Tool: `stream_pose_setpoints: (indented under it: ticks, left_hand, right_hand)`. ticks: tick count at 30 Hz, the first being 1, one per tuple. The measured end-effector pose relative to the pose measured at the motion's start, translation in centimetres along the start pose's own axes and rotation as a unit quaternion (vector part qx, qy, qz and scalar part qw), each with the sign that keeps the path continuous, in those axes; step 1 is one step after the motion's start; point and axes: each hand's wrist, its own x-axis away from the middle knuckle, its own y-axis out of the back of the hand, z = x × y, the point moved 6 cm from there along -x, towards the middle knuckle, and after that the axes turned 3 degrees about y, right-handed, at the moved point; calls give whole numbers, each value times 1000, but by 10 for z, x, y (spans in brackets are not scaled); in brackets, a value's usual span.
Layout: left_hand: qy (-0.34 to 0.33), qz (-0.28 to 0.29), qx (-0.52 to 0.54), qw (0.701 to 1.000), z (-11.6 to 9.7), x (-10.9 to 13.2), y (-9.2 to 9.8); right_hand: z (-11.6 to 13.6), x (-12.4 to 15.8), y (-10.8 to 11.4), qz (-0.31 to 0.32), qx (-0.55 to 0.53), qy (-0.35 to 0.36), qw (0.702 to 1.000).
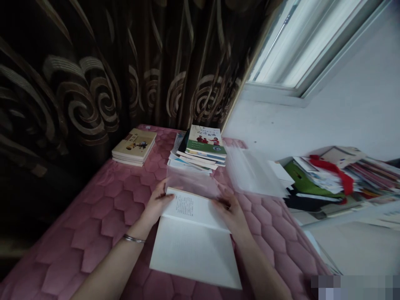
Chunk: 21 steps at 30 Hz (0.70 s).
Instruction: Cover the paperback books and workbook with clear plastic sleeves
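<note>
pink quilted bedding [93, 233] is carrying an open book [193, 237], just short of a book stack [203, 148]. left hand [156, 204] and right hand [229, 208] are holding the book's far corners, fingers flat rather than clenched, where a clear plastic cover [190, 181] is lying. that slick film is probably risking slipping or creasing against the soft bedding.

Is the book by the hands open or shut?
Open. The book lies on the quilt with white pages showing, printed lines on the far one; left hand and right hand touch its sides.
</note>
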Motion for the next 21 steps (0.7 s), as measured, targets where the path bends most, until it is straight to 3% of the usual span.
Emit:
stream_pose_setpoints:
  ticks: [3, 7, 10, 21]
  left_hand:
    - [-4, -33, -72, 997, -1, -1, 6]
    - [-21, -100, -214, 971, -3, -3, 16]
    - [-19, -106, -275, 955, -4, -2, 16]
    - [-29, -182, -320, 929, -7, 2, 15]
  right_hand:
    - [-1, 0, -2, 1, -85, -43, 995]
    - [8, 1, 2, -35, -113, -40, 992]
    - [12, 1, 2, -44, -129, -47, 990]
    - [2, 3, 3, -7, -196, -158, 968]
